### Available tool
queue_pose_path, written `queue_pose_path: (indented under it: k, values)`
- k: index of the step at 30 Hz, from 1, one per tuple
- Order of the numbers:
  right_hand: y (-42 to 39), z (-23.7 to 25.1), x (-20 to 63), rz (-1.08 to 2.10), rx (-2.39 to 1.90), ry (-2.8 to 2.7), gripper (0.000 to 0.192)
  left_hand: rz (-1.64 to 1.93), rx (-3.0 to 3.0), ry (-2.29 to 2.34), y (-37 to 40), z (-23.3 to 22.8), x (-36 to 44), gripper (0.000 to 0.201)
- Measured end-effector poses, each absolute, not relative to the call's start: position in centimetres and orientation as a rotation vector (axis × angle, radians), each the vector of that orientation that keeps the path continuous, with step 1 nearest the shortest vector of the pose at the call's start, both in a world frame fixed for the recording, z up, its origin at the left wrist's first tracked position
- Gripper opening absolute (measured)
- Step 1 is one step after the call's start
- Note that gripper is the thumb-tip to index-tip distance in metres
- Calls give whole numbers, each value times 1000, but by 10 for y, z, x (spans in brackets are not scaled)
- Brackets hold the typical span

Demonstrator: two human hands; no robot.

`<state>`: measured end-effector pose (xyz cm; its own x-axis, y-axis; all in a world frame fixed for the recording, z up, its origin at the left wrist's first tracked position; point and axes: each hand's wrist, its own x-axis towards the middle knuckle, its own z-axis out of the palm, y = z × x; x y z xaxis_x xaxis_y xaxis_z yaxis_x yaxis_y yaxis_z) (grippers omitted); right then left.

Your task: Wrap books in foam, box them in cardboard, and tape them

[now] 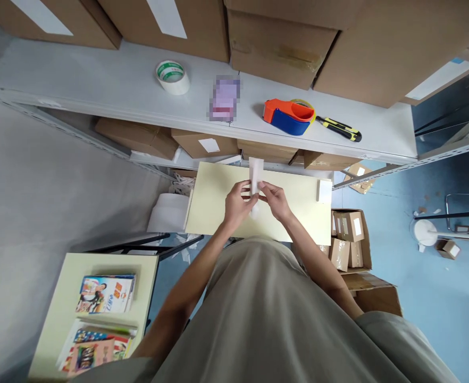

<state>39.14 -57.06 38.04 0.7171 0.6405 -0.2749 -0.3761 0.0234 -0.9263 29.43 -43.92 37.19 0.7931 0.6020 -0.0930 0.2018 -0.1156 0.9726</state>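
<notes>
So I've got a white strip pinched between both hands over the desk, held upright so its top end sticks up past my fingers. My left hand has its fingers closed on the left side of the strip and my right hand grips it from the right, fingertips nearly meeting in the middle; I'd guess I'm holding it up off the desk so it doesn't stick or crease, but can't say if it's a label or just paper. On the desk there's one small white pad at the right edge. Beyond the desk, the shelf has one tape roll, one orange and blue dispenser and one yellow-black cutter, probably parked there within reach. Right of the desk sits an open carton with about four small boxes in it. Left of the desk, a side table has two piles of books.
</notes>
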Motion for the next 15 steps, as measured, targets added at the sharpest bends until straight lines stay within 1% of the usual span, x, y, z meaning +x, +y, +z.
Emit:
queue_pose_path:
  k: [3,5,7,9,10,12,15]
  values:
    - [-567,370,393,735,-1417,-318,63,303,1475,690,-419,352,289,38]
    - [-566,357,399,600,-1563,-292,64,237,1322,714,-401,340,281,40]
    - [-565,340,403,539,-1685,-219,71,197,1221,739,-385,331,270,45]
    - [-559,322,402,640,-1723,-159,80,173,1185,754,-371,324,257,48]
    - [-554,313,399,720,-1721,-151,80,157,1177,760,-364,321,251,49]
    - [-540,296,389,846,-1714,-163,69,132,1165,779,-350,311,239,49]
    - [-509,270,370,923,-1721,-176,49,130,1206,857,-323,288,225,50]
